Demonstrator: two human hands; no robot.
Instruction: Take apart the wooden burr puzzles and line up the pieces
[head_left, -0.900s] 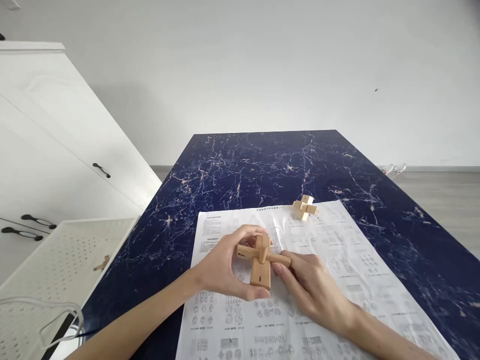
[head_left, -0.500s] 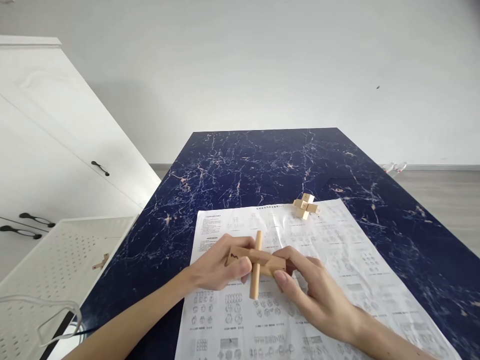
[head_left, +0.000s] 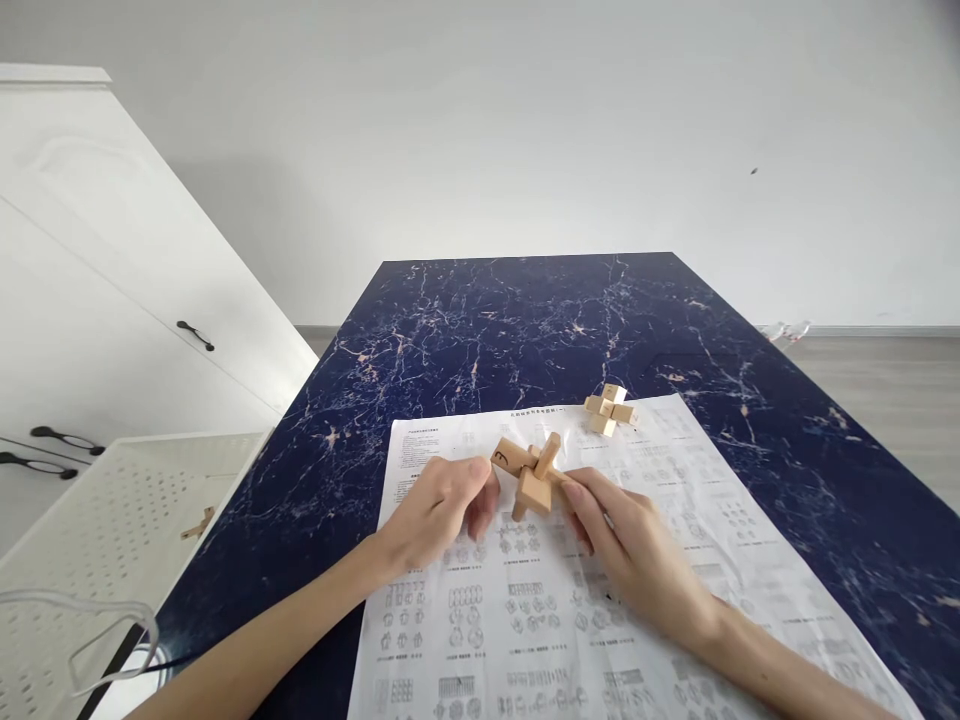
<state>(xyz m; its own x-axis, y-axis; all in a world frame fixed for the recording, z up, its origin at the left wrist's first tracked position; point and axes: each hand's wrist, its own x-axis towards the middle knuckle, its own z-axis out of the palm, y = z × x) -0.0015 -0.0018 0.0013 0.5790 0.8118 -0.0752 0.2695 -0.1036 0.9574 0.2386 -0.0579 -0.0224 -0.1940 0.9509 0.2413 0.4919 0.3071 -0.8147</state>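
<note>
While your right hand (head_left: 634, 545) was clamped on one arm of the wooden puzzle (head_left: 533, 490), your left hand (head_left: 439, 510) was half curled at the opposite end, its fingertips right by the block with the dark mark. Whether those fingertips gripped the wood or stopped just short of it was impossible to tell. The puzzle was between your two hands, over the printed sheet (head_left: 442, 450). Its long axis, as far as it showed, slanted from your left hand toward your right, the marked end pointing left and a little away from you. Across it leaned a slim rod, its upper tip pointing away from you and to the right; a squared block end faced back toward you, between your hands. Your right fingers covered the end they held, and the rod masked part of the crossing at the middle. The puzzle's underside was out of sight. Beyond your right hand, a second wooden cross (head_left: 611, 411) lay at the sheet's far edge. Well to the left of your left hand, a small wooden piece (head_left: 198, 525) rested on a white perforated surface (head_left: 75, 520), its shape hard to make out. Below your hands the sheet, laid on the dark blue table (head_left: 495, 330), ran out of view, its small print too faint to read.
</note>
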